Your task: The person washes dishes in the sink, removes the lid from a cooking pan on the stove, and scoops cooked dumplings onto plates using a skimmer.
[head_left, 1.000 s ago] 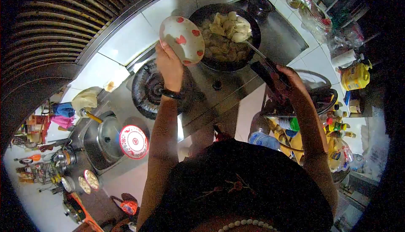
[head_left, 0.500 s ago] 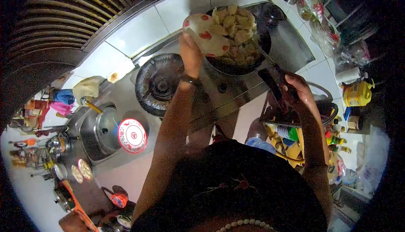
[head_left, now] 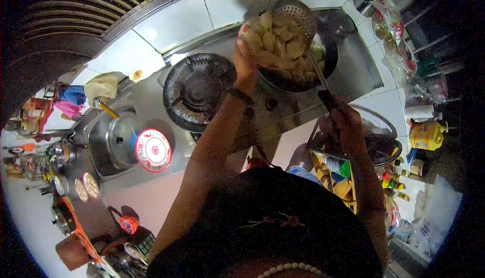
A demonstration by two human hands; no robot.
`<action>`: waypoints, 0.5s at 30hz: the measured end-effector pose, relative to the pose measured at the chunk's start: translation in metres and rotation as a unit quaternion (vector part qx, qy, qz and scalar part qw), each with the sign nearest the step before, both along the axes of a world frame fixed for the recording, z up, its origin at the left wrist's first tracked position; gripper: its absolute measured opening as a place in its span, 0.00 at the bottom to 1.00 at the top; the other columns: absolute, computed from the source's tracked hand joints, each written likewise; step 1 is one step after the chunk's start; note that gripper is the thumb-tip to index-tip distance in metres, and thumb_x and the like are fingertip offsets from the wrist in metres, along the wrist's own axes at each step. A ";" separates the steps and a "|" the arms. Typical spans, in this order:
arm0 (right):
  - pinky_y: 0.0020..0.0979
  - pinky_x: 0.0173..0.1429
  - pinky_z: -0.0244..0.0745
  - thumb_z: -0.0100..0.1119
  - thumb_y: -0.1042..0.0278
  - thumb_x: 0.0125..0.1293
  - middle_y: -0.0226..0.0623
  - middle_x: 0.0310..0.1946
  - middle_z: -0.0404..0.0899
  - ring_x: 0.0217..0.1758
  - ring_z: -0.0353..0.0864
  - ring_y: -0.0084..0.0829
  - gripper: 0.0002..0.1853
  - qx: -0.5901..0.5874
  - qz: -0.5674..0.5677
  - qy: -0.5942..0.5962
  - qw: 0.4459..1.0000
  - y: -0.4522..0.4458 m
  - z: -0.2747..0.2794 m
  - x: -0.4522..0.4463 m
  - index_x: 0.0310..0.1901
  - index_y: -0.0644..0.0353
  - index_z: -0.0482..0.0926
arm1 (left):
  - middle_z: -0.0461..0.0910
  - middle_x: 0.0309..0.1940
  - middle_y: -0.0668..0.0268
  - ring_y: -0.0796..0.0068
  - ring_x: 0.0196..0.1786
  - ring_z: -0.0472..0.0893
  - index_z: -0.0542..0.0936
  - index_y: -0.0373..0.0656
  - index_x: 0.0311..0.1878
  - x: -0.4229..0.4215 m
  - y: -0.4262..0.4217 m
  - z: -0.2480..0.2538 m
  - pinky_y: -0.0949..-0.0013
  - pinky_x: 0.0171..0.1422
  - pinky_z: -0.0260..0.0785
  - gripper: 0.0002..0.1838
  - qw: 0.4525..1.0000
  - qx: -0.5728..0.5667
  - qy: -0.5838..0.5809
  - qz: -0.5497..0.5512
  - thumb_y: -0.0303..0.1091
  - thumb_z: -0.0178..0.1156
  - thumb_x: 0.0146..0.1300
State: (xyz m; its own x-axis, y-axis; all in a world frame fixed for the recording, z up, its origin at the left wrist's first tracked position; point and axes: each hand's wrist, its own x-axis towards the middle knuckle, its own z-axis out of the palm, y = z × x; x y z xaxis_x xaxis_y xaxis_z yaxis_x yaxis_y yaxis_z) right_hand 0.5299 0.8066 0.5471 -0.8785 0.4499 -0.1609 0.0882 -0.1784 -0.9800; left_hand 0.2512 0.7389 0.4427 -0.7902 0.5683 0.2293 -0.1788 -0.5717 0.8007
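Observation:
My left hand (head_left: 245, 66) grips the left rim of a white bowl with red marks (head_left: 244, 29). Dumplings (head_left: 283, 43) fill the bowl, which is over the left part of a dark wok (head_left: 331, 51). My right hand (head_left: 346, 121) is closed around the dark handle of a perforated skimmer (head_left: 294, 14). The skimmer's head is tipped at the bowl's upper right, against or just above the dumplings. A few pale pieces show in the wok behind it.
Left of the wok is a bare gas burner (head_left: 198, 92). A red-rimmed plate (head_left: 153, 150) lies beside the sink (head_left: 103, 139). At the right are a yellow pump bottle (head_left: 426, 135) and several bottles. Two small dishes (head_left: 91, 186) stand at lower left.
The skimmer, earlier low with dumplings on it, is now raised and tipped over the bowl. The bowl, empty at first, now holds a heap of dumplings. The camera view has shifted.

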 end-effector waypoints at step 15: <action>0.36 0.36 0.72 0.54 0.69 0.57 0.52 0.45 0.74 0.35 0.78 0.44 0.33 0.533 -0.022 -0.199 0.822 -0.006 -0.030 0.000 0.65 0.53 0.54 | 0.73 0.48 0.58 0.68 0.48 0.74 0.68 0.33 0.54 -0.021 -0.030 -0.032 0.67 0.54 0.67 0.29 0.998 -0.023 -0.047 0.028 0.51 0.33 0.69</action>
